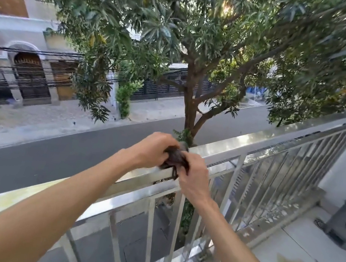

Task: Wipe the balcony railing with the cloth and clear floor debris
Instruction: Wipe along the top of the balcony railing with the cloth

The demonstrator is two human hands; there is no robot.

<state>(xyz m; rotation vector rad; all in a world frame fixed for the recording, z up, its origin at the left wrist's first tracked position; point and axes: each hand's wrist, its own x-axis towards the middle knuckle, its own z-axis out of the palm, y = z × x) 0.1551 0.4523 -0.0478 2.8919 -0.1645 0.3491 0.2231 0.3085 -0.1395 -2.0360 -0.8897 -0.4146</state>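
My left hand is closing around a dark bunched cloth and my right hand is pinching the cloth's near edge, a strand of it dangling down. Both hands are holding the cloth just above the top rail of the balcony railing, near its middle. I am judging that I am gathering or wringing the cloth rather than wiping at this instant. The rail to the near left is looking dull and yellowish, so that stretch seems unwiped; the far right stretch is shining, though I cannot tell whether from wiping or light. On the balcony floor a brownish stain and flaky bits along the railing's base are lying there, so the floor clearing appears not yet begun.
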